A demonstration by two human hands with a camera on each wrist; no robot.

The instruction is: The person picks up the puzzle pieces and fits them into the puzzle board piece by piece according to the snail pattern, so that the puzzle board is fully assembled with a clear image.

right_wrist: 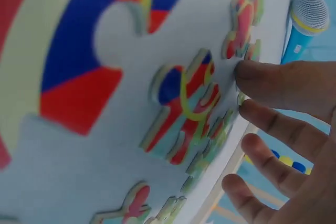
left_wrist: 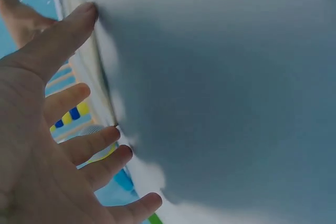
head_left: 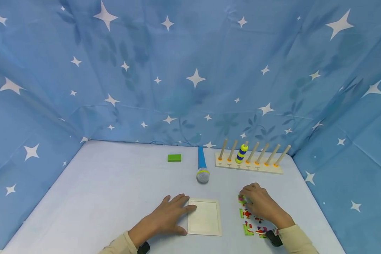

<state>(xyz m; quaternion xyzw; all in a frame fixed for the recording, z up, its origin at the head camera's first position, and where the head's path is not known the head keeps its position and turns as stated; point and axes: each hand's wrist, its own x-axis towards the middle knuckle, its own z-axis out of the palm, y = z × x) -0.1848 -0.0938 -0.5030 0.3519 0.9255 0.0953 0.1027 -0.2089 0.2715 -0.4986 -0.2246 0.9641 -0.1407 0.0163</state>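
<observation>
My left hand (head_left: 168, 215) lies with spread fingers at the left side of a cream rectangular puzzle tray (head_left: 204, 203), its index finger reaching over the rim. In the left wrist view the thumb (left_wrist: 79, 22) points to the tray's edge. My right hand (head_left: 261, 201) is over a loose group of colourful puzzle pieces (head_left: 248, 230) right of the tray. Its thumb (right_wrist: 262, 80) and index fingertip come down on either side of a greenish piece at the far end of the group; I cannot tell whether they pinch it. Red and blue pieces (right_wrist: 178, 103) lie nearer the wrist.
A toy microphone (head_left: 201, 158) with a blue handle lies beyond the tray, and a green block (head_left: 174, 158) sits left of it. At the back right stands a board with wooden pegs (head_left: 251, 168); one peg bears yellow and blue beads (head_left: 241, 154). Blue star-patterned curtains (head_left: 177, 88) surround the white table.
</observation>
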